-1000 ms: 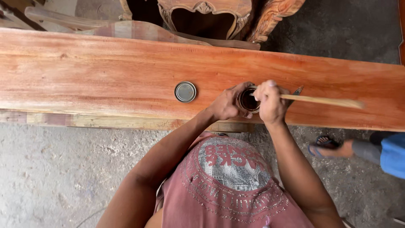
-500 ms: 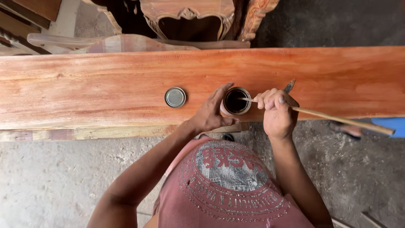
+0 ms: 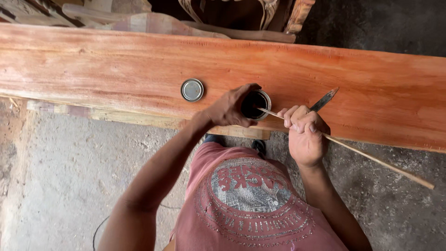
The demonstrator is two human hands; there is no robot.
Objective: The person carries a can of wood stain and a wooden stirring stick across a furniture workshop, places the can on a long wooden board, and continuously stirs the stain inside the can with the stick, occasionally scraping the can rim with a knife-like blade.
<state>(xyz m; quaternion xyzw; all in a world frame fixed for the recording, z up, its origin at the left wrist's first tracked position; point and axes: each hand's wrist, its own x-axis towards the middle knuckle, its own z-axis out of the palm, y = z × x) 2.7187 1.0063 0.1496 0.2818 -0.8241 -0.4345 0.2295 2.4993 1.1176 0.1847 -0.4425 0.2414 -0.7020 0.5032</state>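
A small round can [image 3: 254, 103] of dark liquid stands on a long reddish wooden plank [image 3: 116, 65]. My left hand [image 3: 228, 108] wraps around the can's left side and holds it. My right hand [image 3: 304, 135] grips a long thin wooden stick [image 3: 371, 159] whose tip dips into the can. A dark flat tool [image 3: 324, 99] also pokes out above my right hand's fingers. The can's round metal lid [image 3: 192, 89] lies on the plank to the left of the can.
The plank spans the whole view over a rough concrete floor [image 3: 60, 176]. A paler board [image 3: 139, 118] shows under its near edge. Carved wooden furniture parts [image 3: 241, 18] sit beyond the plank. My feet [image 3: 258, 145] are just below the can.
The view has shifted, so the plank now tilts down to the right. My right hand has drawn back off the can toward me, the stick now slanting down to the right.
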